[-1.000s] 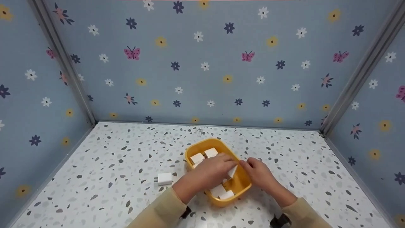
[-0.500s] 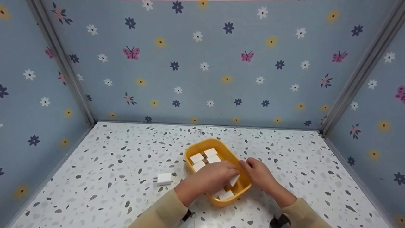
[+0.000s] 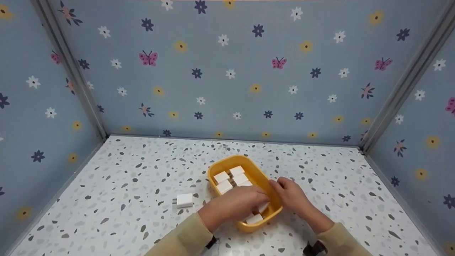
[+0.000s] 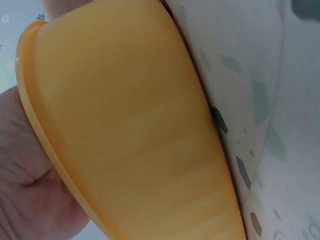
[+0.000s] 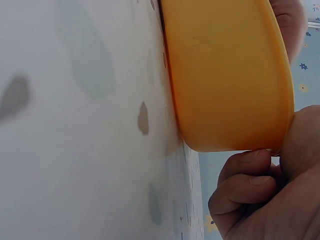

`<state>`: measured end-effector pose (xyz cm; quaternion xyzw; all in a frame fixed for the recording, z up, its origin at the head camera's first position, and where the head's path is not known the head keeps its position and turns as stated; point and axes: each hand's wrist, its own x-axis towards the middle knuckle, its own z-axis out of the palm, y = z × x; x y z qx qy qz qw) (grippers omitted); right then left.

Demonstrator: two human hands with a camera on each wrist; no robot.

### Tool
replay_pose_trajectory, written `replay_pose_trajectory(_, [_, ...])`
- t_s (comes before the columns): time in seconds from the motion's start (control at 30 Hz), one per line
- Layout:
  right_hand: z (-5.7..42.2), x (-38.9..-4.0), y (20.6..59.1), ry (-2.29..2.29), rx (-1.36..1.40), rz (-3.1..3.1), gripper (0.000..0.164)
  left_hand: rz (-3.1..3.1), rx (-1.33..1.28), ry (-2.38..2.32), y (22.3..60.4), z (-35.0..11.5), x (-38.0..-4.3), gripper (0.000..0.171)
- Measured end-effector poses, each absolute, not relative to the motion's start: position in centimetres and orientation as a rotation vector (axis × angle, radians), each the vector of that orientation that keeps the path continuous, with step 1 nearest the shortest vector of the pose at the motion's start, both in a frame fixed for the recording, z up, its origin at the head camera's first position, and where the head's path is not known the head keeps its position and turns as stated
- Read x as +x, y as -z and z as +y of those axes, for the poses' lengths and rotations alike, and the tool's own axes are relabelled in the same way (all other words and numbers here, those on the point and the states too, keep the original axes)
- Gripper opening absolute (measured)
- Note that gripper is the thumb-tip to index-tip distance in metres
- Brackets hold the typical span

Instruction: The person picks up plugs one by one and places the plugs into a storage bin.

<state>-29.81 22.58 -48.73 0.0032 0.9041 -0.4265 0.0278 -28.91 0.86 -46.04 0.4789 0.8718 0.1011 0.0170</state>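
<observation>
A yellow plastic bin (image 3: 254, 173) stands on the speckled table, holding several white charger plugs (image 3: 237, 171), many lined up along its far left side. My left hand (image 3: 236, 202) reaches over the left rim and pinches a white charger (image 3: 263, 206) inside the near half. That hand hides part of the bin's contents; its fingertips are out of sight in the left wrist view, behind the bin wall. On the right, my right hand (image 3: 293, 198) grips the bin's rim between thumb and curled fingers, as the right wrist view (image 5: 250, 190) shows.
One more white charger (image 3: 184, 201) with its prongs pointing left lies on the table (image 3: 135, 192), left of the bin. A flowered blue panel (image 3: 227, 71) rises behind the table, with side panels at left and right.
My left hand has moved toward the near end of the bin with the charger, uncovering more chargers at the far end. The right hand and the bin have stayed put.
</observation>
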Motion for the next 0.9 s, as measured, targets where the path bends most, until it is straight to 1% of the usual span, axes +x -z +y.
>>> replay_pose_trajectory(0.33, [22.69,-29.75,48.6,1.332,0.02,2.775,0.036,2.652,1.478,-0.332,46.18,1.02,-29.09,0.039])
replay_pose_trajectory(0.57, [22.71,-29.7,48.72,1.338,0.004,2.795,0.038,2.685,1.473,-0.253,46.1,0.94,-28.98,0.028])
replay_pose_trajectory(0.73, [22.65,-29.82,48.82,1.317,0.011,2.799,0.036,2.683,1.447,-0.26,45.9,0.84,-28.9,0.027])
replay_pose_trajectory(0.8, [22.65,-29.88,48.86,1.307,0.016,2.8,0.036,2.684,1.428,-0.266,45.73,0.74,-28.94,0.029])
replay_pose_trajectory(0.9, [22.65,-29.93,48.87,1.303,0.011,2.802,0.036,2.702,1.386,-0.291,45.32,0.4,-29.05,0.038])
